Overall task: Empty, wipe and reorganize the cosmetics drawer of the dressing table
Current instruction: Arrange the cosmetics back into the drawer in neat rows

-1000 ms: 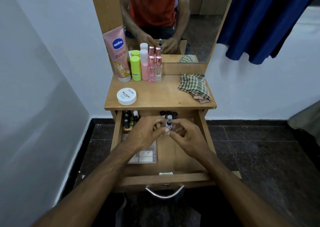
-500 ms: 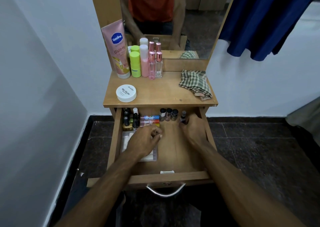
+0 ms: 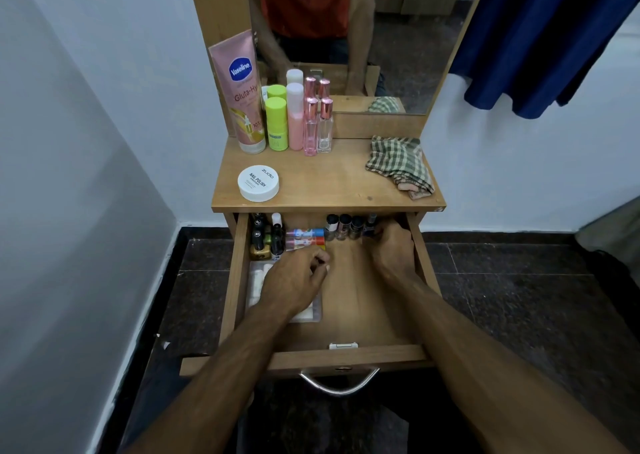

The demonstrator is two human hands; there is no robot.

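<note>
The wooden drawer [image 3: 349,353] of the dressing table is pulled out. Along its back stand dark nail polish bottles [image 3: 265,237] at the left, two lying tubes [image 3: 304,238] in the middle and a row of small bottles [image 3: 343,227]. My right hand [image 3: 393,249] reaches into the back right corner, its fingertips pinching the lower part of a small dark-capped bottle [image 3: 371,223] at the row's right end. My left hand [image 3: 294,280] hovers with loosely curled fingers over a clear plastic box [image 3: 258,280] and holds nothing.
On the tabletop [image 3: 325,183] stand a pink Vaseline tube [image 3: 240,93], a green bottle [image 3: 276,124], a pink bottle [image 3: 295,118] and two perfume bottles [image 3: 318,128]. A white round tub [image 3: 258,183] and a checked cloth [image 3: 398,164] lie there. A blue garment [image 3: 554,38] hangs at right.
A second ago both hands held the small bottle above the drawer. My right hand has carried it to the back right row, and my left hand has dropped over the plastic box.
</note>
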